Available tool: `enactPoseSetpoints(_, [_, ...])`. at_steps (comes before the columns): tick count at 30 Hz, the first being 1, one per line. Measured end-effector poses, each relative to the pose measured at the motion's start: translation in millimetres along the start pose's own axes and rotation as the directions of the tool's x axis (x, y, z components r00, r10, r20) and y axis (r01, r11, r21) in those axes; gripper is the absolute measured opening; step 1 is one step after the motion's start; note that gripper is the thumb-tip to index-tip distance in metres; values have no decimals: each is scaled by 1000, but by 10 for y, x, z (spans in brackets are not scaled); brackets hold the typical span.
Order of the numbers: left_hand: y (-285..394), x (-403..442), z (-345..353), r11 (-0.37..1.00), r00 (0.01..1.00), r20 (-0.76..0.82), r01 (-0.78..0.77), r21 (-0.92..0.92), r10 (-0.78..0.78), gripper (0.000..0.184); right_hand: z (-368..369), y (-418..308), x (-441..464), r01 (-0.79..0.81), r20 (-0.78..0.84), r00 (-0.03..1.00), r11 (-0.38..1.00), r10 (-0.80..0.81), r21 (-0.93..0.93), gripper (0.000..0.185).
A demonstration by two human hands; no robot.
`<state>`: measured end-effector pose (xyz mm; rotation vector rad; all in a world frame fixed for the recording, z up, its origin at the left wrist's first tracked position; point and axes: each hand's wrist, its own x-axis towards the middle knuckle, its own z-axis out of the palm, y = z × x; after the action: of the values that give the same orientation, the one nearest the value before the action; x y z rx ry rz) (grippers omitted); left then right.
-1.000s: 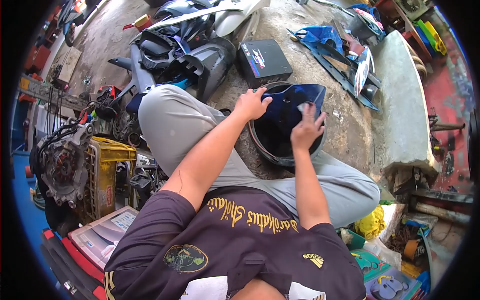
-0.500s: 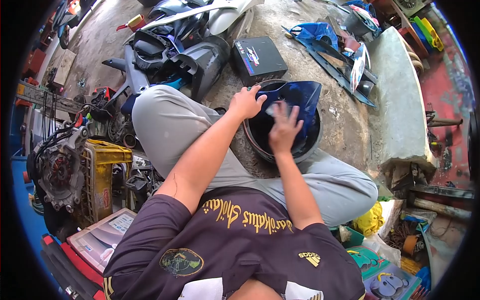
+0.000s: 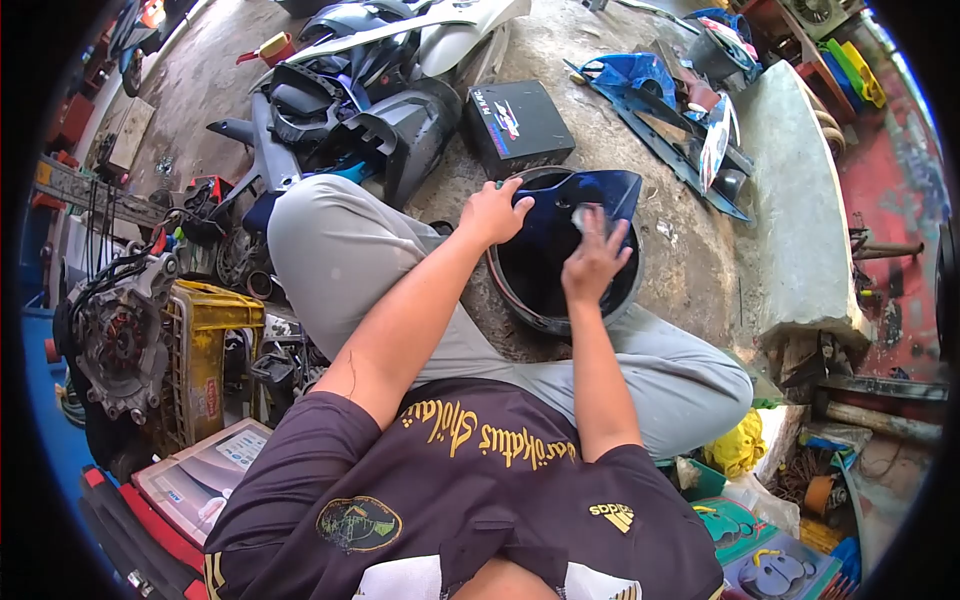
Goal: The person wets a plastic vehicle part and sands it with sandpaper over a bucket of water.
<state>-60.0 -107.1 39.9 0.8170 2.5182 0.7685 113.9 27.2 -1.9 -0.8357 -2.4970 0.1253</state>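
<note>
A glossy dark blue motorcycle body panel (image 3: 608, 190) is tilted over a round black basin (image 3: 540, 320) between my legs. My left hand (image 3: 494, 213) grips the panel's left edge, fingers curled over it. My right hand (image 3: 594, 262) lies against the panel's face, with a small pale piece (image 3: 579, 218) under its fingertips. Whether that piece is cloth, sponge or paper I cannot make out. The inside of the basin is dark, and the panel's lower part is hard to tell from it.
A black box (image 3: 520, 125) stands just beyond the basin. Motorcycle fairings (image 3: 400, 130) are piled at the upper left, and blue panels (image 3: 660, 120) lie at the upper right. A yellow crate (image 3: 205, 360) and an engine part (image 3: 120, 340) are on the left; a concrete block (image 3: 800, 200) is on the right.
My right hand has slid right and slightly toward me across the panel, the pale piece moving with it. My left hand keeps its grip; the panel has tilted only a little.
</note>
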Motion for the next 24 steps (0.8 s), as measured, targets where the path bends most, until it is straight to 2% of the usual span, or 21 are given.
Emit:
enactPoseSetpoints(1, [-16,-15,-7,1000,1000,2,3,-2,-3,60,16,55,42,-59,-28,998,998,59,-3,58])
enactPoseSetpoints(3, [-3,1,-10,1000,1000,7,-9,-10,9,60,17,48,28,-58,-29,998,998,58,-7,59])
enactPoseSetpoints(5, [-8,29,17,1000,1000,-3,-20,-7,20,60,-89,-122,-65,217,92,973,975,-212,-54,60])
enactPoseSetpoints(6, [-4,26,18,1000,1000,0,-19,-3,19,61,-53,-182,-118,300,82,952,953,-296,-39,60])
enactPoseSetpoints(11, [-37,28,35,999,1000,-3,-30,24,30,62,-56,92,149,-100,-62,994,992,95,-71,59])
enactPoseSetpoints(13, [-22,5,-10,1000,1000,0,-8,-3,8,60,-39,145,140,-157,-69,986,983,150,-94,60])
enactPoseSetpoints(15, [40,-1,12,1000,1000,12,-3,-21,3,60,-60,0,6,5,-39,999,999,-7,-43,60])
enactPoseSetpoints(17, [21,6,-13,1000,1000,11,6,-17,-6,60,-19,-182,-144,180,93,980,983,-178,-21,61])
enactPoseSetpoints(19, [10,1,-7,1000,1000,1,5,-24,-5,60,-62,-195,-71,158,87,984,987,-155,-36,61])
enactPoseSetpoints(21, [8,7,-2,1000,1000,13,6,-20,-6,60,-20,-23,77,-21,-43,999,1000,20,-21,59])
enactPoseSetpoints(23, [13,-5,-51,1000,1000,29,11,-17,-11,60,51,219,135,-207,-66,977,978,205,-28,57])
enactPoseSetpoints(24, [10,-4,-52,1000,1000,28,8,-21,-7,60,70,218,102,-169,-84,983,985,165,-40,57])
